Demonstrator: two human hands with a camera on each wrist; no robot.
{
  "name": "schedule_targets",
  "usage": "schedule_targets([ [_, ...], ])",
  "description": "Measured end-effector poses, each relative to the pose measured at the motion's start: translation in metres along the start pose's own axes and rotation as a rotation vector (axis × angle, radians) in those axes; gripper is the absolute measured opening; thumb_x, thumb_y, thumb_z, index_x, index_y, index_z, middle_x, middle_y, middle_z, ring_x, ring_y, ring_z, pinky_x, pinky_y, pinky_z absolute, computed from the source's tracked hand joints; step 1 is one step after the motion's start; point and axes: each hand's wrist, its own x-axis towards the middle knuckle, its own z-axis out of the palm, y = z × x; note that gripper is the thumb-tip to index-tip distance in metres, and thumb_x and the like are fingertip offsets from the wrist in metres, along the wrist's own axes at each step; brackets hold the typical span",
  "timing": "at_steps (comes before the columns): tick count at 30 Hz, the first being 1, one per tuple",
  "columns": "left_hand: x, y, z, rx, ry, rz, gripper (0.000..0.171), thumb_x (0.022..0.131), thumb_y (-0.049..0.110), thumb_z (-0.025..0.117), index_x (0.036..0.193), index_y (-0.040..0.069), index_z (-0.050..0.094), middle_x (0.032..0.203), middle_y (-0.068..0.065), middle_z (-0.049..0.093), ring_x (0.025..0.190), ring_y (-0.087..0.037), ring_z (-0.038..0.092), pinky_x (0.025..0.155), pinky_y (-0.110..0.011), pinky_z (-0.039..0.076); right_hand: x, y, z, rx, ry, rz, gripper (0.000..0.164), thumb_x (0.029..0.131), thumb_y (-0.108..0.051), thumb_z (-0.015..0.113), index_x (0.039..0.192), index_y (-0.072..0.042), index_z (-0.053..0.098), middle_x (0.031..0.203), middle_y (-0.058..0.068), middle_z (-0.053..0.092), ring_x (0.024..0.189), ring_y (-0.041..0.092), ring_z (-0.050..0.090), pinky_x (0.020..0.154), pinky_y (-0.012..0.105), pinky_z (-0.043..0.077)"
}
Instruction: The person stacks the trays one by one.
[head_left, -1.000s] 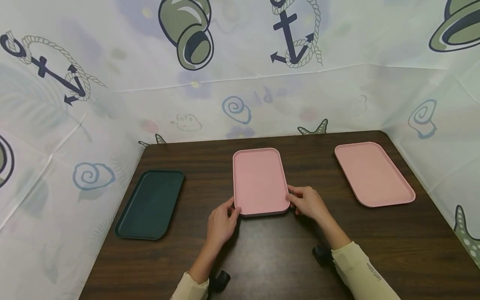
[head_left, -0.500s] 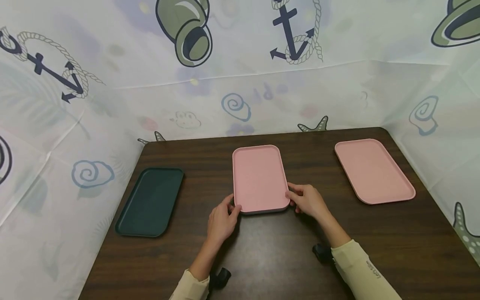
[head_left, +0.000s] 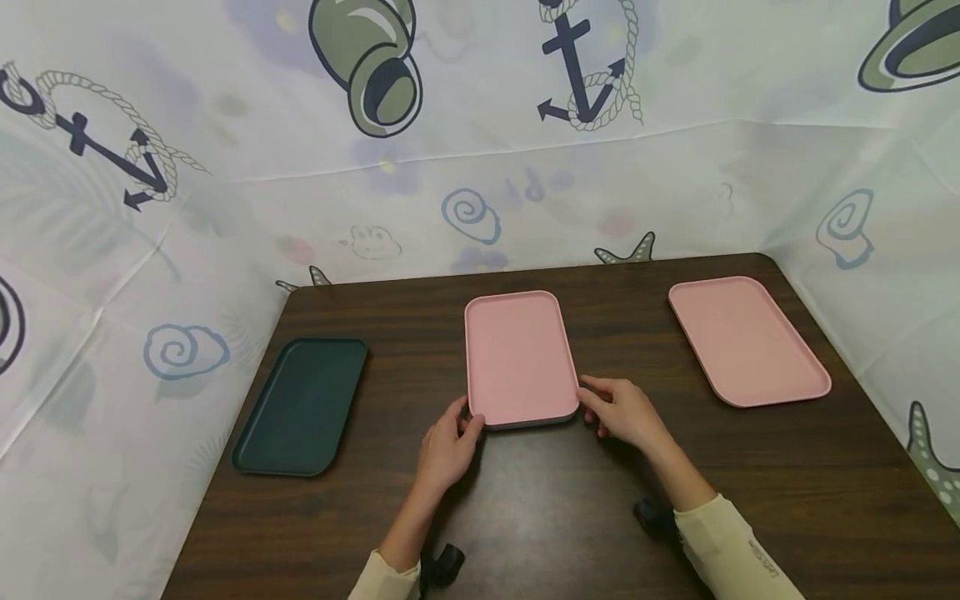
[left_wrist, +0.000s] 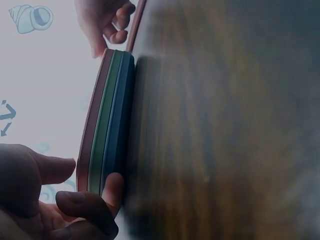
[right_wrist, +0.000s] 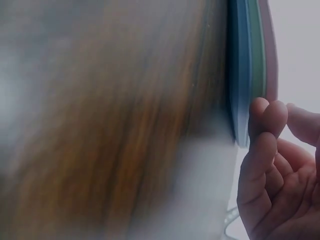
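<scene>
A stack of trays lies mid-table in the head view, a pink tray (head_left: 522, 358) uppermost. From the left wrist view, a green tray (left_wrist: 106, 120) and a blue tray (left_wrist: 120, 120) show beneath it. My left hand (head_left: 446, 450) holds the stack's near left corner, thumb against the pink rim and a finger by the blue edge. Beside the near right corner is my right hand (head_left: 622, 412). Its fingers are loosely bent, with the thumb (right_wrist: 302, 122) apart from them; they hold nothing, though whether a fingertip still touches the rim is hard to tell.
A dark green tray (head_left: 302, 407) lies on the left of the brown wooden table (head_left: 555, 517). Another pink tray (head_left: 750, 342) lies at the right. Behind and beside the table hangs a patterned white cloth (head_left: 300, 225).
My right hand has loosened from the stack and shifted slightly right and toward me. The left hand stays at its corner, and the trays have not visibly moved on the table.
</scene>
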Motion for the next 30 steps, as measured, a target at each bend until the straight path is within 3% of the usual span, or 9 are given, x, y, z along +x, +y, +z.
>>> schedule_targets([
  [3,-0.004,0.000,-0.001,-0.002,0.030,-0.004,0.044,0.096,0.033,0.061,0.130,0.006,0.058,0.073,0.003,0.057,0.061,-0.014,0.049,0.061,-0.033,0.038,-0.010,0.003,-0.010,-0.008,0.004,-0.005,0.048,0.099,-0.033,0.059,0.139,-0.006,0.055,0.073,0.005,0.067,0.052,0.019,0.060,0.051,0.033,0.049],
  [8,-0.013,0.011,-0.007,0.035,0.158,0.025,0.026,0.094,0.034,0.065,0.108,0.012,0.063,0.066,0.004,0.053,0.055,-0.013,0.047,0.056,-0.033,0.038,-0.027,0.015,-0.034,-0.015,0.035,-0.013,0.051,0.100,-0.036,0.057,0.138,-0.002,0.055,0.077,0.006,0.068,0.055,0.020,0.060,0.052,0.033,0.049],
  [12,-0.019,0.029,-0.010,0.026,0.232,0.110,0.015,0.093,0.032,0.067,0.089,0.019,0.063,0.059,0.007,0.048,0.051,-0.011,0.044,0.050,-0.031,0.035,-0.040,0.029,-0.059,-0.017,0.096,0.008,0.052,0.100,-0.036,0.057,0.134,0.003,0.056,0.079,0.008,0.069,0.056,0.021,0.061,0.052,0.032,0.050],
  [15,-0.021,0.045,-0.007,0.009,0.228,0.216,0.014,0.092,0.028,0.069,0.082,0.021,0.064,0.057,0.011,0.046,0.048,-0.008,0.042,0.047,-0.029,0.033,-0.048,0.041,-0.082,-0.024,0.173,0.015,0.051,0.101,-0.035,0.056,0.129,0.008,0.058,0.078,0.011,0.068,0.054,0.020,0.061,0.050,0.031,0.049],
  [19,-0.021,0.065,0.007,-0.011,0.130,0.345,0.009,0.091,0.023,0.070,0.082,0.022,0.067,0.058,0.013,0.048,0.047,-0.003,0.040,0.048,-0.025,0.033,-0.059,0.062,-0.112,-0.036,0.296,0.032,0.050,0.102,-0.032,0.053,0.125,0.012,0.058,0.075,0.013,0.068,0.051,0.016,0.061,0.047,0.030,0.050],
  [23,-0.022,0.084,0.027,-0.028,-0.028,0.439,0.005,0.091,0.021,0.068,0.086,0.022,0.070,0.062,0.014,0.053,0.048,0.001,0.042,0.048,-0.021,0.035,-0.069,0.084,-0.142,-0.019,0.391,0.139,0.055,0.102,-0.034,0.051,0.129,0.014,0.054,0.070,0.004,0.069,0.050,0.012,0.062,0.049,0.027,0.051],
  [26,-0.019,0.100,0.048,-0.011,-0.171,0.503,0.005,0.092,0.022,0.066,0.090,0.021,0.070,0.063,0.016,0.056,0.049,0.004,0.045,0.049,-0.017,0.038,-0.076,0.098,-0.164,0.005,0.433,0.255,0.063,0.101,-0.039,0.049,0.135,0.013,0.047,0.065,-0.008,0.066,0.052,0.010,0.064,0.050,0.026,0.052],
  [30,-0.008,0.122,0.086,0.061,-0.387,0.535,0.010,0.095,0.028,0.063,0.095,0.021,0.071,0.062,0.020,0.056,0.050,0.007,0.048,0.053,-0.014,0.038,-0.081,0.114,-0.188,0.074,0.493,0.377,0.071,0.100,-0.041,0.046,0.144,0.013,0.034,0.059,-0.020,0.060,0.051,0.008,0.063,0.050,0.025,0.052],
])
